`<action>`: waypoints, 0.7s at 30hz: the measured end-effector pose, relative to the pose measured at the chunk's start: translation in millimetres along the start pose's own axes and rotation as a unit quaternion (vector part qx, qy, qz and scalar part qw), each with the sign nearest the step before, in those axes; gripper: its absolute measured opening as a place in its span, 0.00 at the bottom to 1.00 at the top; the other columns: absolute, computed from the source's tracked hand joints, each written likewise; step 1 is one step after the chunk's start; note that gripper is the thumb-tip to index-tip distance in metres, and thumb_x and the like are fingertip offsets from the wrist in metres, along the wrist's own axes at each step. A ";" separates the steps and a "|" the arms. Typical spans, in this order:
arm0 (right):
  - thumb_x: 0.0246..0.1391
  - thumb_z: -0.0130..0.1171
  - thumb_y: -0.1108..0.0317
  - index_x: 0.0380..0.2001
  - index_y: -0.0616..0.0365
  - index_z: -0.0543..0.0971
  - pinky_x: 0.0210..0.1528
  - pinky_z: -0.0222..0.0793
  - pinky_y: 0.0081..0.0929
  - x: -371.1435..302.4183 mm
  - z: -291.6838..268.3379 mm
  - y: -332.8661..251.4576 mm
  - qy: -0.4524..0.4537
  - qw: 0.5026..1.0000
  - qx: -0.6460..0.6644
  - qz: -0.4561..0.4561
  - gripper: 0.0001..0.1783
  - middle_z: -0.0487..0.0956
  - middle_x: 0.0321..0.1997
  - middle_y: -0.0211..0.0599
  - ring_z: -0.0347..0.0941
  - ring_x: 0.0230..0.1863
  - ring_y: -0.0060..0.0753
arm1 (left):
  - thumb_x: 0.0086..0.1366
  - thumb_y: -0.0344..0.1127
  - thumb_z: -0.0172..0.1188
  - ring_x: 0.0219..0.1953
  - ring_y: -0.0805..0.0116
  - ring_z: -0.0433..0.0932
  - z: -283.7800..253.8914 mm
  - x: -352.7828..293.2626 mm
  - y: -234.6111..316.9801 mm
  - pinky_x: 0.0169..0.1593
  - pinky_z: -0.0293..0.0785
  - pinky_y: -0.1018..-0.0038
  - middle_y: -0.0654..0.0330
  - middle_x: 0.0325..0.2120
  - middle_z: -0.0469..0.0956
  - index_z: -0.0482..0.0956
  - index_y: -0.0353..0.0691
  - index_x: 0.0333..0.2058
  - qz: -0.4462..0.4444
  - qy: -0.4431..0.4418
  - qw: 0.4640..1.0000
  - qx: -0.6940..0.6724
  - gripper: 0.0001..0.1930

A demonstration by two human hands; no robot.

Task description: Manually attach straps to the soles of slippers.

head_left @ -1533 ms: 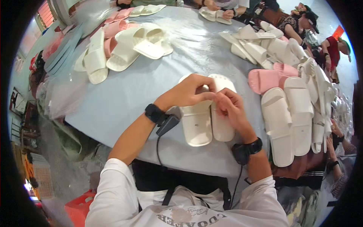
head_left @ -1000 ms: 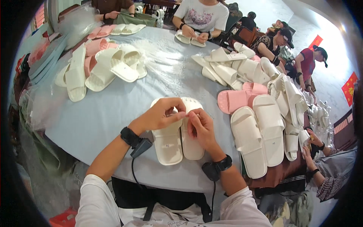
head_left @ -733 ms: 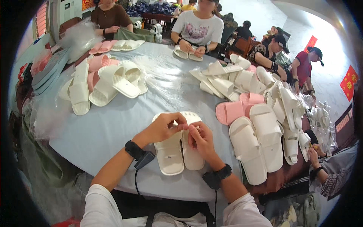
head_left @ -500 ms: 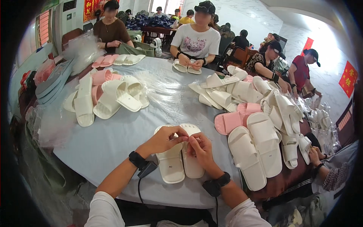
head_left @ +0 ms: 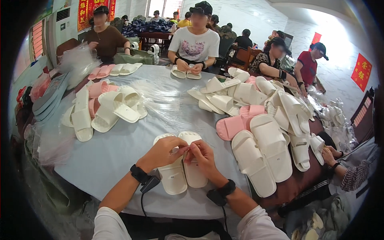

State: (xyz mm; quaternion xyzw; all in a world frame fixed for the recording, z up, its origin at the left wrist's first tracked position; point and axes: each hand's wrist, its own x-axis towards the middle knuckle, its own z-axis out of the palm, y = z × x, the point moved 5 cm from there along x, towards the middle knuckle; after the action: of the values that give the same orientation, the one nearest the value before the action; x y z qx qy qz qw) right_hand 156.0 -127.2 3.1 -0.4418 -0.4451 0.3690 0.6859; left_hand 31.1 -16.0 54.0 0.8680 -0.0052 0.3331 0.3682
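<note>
A pair of white slide slippers lies side by side on the cloth-covered table in front of me, the left slipper [head_left: 173,183] and the right slipper [head_left: 196,179] with soles down. Over their straps my left hand [head_left: 165,152] and my right hand [head_left: 203,157] meet, fingertips pinched close together. Whatever sits between the fingertips is too small to make out. Both hands partly cover the straps. Each wrist wears a black band with a small box and a cable.
On the right is a heap of white slippers [head_left: 250,94] with some pink slippers [head_left: 230,127]. Another slipper pile [head_left: 106,109] lies at left, near clear plastic bags [head_left: 156,96]. A co-worker [head_left: 195,44] across the table handles white slippers; other people work around it.
The whole view has shifted, so the scene sits further left. My hands stay pinched over the same pair. The person in brown at far left has moved their hands apart.
</note>
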 end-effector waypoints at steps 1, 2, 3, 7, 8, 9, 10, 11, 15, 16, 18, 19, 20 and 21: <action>0.77 0.48 0.63 0.45 0.62 0.74 0.33 0.75 0.24 -0.5 1.1 -2.6 0.005 1.000 -0.001 -0.001 0.12 0.81 0.31 0.35 0.79 0.31 0.24 | 0.66 0.33 0.68 0.28 0.68 0.78 0.4 0.4 3.9 0.32 0.73 0.72 0.59 0.31 0.84 0.85 0.38 0.40 0.010 0.011 1.000 0.020 0.07; 0.77 0.48 0.63 0.45 0.62 0.75 0.34 0.76 0.23 -0.2 1.7 -5.1 0.016 1.000 0.005 -0.001 0.13 0.81 0.32 0.35 0.79 0.31 0.24 | 0.66 0.33 0.68 0.30 0.65 0.81 1.3 1.4 8.4 0.33 0.75 0.70 0.58 0.31 0.84 0.85 0.38 0.40 0.020 0.022 0.999 0.039 0.07; 0.76 0.48 0.63 0.45 0.62 0.75 0.35 0.77 0.23 0.5 1.8 -7.3 0.028 1.000 0.011 0.000 0.13 0.81 0.33 0.34 0.79 0.32 0.23 | 0.66 0.33 0.68 0.30 0.65 0.81 3.5 2.8 13.7 0.33 0.75 0.70 0.58 0.31 0.84 0.85 0.38 0.40 0.023 0.018 0.999 0.036 0.07; 0.76 0.49 0.62 0.45 0.62 0.75 0.38 0.78 0.23 5.8 1.2 -3.8 0.045 0.999 0.004 -0.009 0.13 0.82 0.34 0.33 0.79 0.32 0.22 | 0.65 0.31 0.68 0.33 0.61 0.82 6.7 -2.3 5.7 0.37 0.77 0.67 0.54 0.31 0.85 0.86 0.37 0.40 -0.033 0.054 0.998 0.016 0.07; 0.76 0.50 0.63 0.44 0.62 0.76 0.39 0.78 0.22 5.9 0.9 -1.1 0.042 0.999 -0.006 -0.014 0.13 0.82 0.34 0.33 0.79 0.33 0.21 | 0.65 0.31 0.68 0.32 0.65 0.82 6.8 -3.8 4.1 0.34 0.78 0.70 0.56 0.32 0.85 0.86 0.37 0.40 -0.008 0.066 0.996 0.054 0.07; 0.76 0.50 0.63 0.44 0.62 0.76 0.39 0.78 0.22 6.9 0.0 0.9 0.038 0.999 -0.015 -0.019 0.13 0.81 0.34 0.32 0.79 0.33 0.20 | 0.65 0.31 0.68 0.32 0.65 0.82 8.0 -3.7 2.5 0.34 0.78 0.70 0.56 0.32 0.85 0.86 0.37 0.40 -0.003 0.066 0.997 0.050 0.07; 0.76 0.50 0.64 0.44 0.62 0.76 0.40 0.78 0.22 6.7 0.4 4.0 0.037 0.999 -0.009 -0.016 0.12 0.81 0.33 0.31 0.79 0.33 0.19 | 0.65 0.30 0.68 0.31 0.67 0.82 8.1 -6.1 1.0 0.33 0.77 0.72 0.57 0.32 0.85 0.86 0.37 0.40 -0.006 0.072 0.997 0.038 0.06; 0.76 0.50 0.64 0.44 0.62 0.76 0.40 0.78 0.22 5.4 -2.5 4.6 0.042 0.999 -0.013 -0.016 0.12 0.81 0.33 0.31 0.79 0.33 0.19 | 0.65 0.30 0.68 0.30 0.68 0.81 9.2 -6.1 0.4 0.32 0.77 0.73 0.57 0.32 0.85 0.86 0.37 0.39 -0.010 0.079 0.996 0.026 0.06; 0.76 0.49 0.66 0.44 0.63 0.76 0.39 0.78 0.22 2.5 -2.5 6.5 0.023 1.000 0.004 -0.010 0.11 0.80 0.32 0.31 0.79 0.32 0.20 | 0.65 0.30 0.68 0.29 0.73 0.79 9.0 -5.1 4.9 0.31 0.75 0.75 0.58 0.30 0.85 0.86 0.38 0.38 -0.056 0.062 0.997 -0.001 0.05; 0.76 0.49 0.66 0.45 0.63 0.76 0.38 0.78 0.23 1.7 -0.8 5.5 0.016 1.000 -0.007 -0.010 0.11 0.80 0.32 0.31 0.79 0.32 0.20 | 0.66 0.30 0.67 0.31 0.72 0.80 8.2 -4.9 4.1 0.33 0.78 0.74 0.58 0.31 0.85 0.86 0.37 0.39 -0.078 0.044 0.996 -0.020 0.05; 0.76 0.49 0.66 0.45 0.63 0.76 0.38 0.78 0.23 0.7 2.1 4.7 0.016 1.000 -0.002 -0.009 0.11 0.80 0.32 0.31 0.79 0.32 0.21 | 0.68 0.30 0.66 0.32 0.71 0.82 6.4 -5.1 3.4 0.36 0.81 0.72 0.58 0.31 0.85 0.86 0.36 0.40 -0.102 0.027 0.994 -0.039 0.06; 0.76 0.49 0.66 0.45 0.63 0.76 0.38 0.78 0.23 1.0 3.0 3.6 0.015 1.000 0.003 -0.009 0.11 0.80 0.32 0.31 0.79 0.31 0.21 | 0.68 0.30 0.65 0.33 0.72 0.82 6.2 -4.7 3.7 0.36 0.81 0.73 0.58 0.31 0.85 0.86 0.35 0.41 -0.107 0.020 0.993 -0.042 0.06; 0.76 0.49 0.66 0.45 0.63 0.76 0.38 0.78 0.23 1.1 2.7 3.6 0.014 1.000 0.003 -0.006 0.11 0.80 0.32 0.31 0.79 0.31 0.21 | 0.69 0.29 0.65 0.33 0.74 0.82 6.3 -4.5 3.4 0.36 0.80 0.74 0.58 0.31 0.85 0.86 0.35 0.41 -0.112 0.012 0.993 -0.045 0.06; 0.76 0.49 0.65 0.44 0.63 0.76 0.37 0.78 0.22 0.9 1.5 3.3 0.015 1.000 -0.003 -0.004 0.12 0.80 0.32 0.32 0.79 0.31 0.21 | 0.69 0.29 0.65 0.33 0.74 0.82 6.7 -3.5 2.3 0.36 0.80 0.74 0.58 0.31 0.85 0.86 0.35 0.41 -0.114 0.014 0.992 -0.046 0.06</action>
State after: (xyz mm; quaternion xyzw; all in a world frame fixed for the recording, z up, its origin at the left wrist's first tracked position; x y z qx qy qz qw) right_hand 154.4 -124.8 0.6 -0.4475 -0.4377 0.3585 0.6926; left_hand 31.7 -22.8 50.1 0.8406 0.0839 0.3000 0.4431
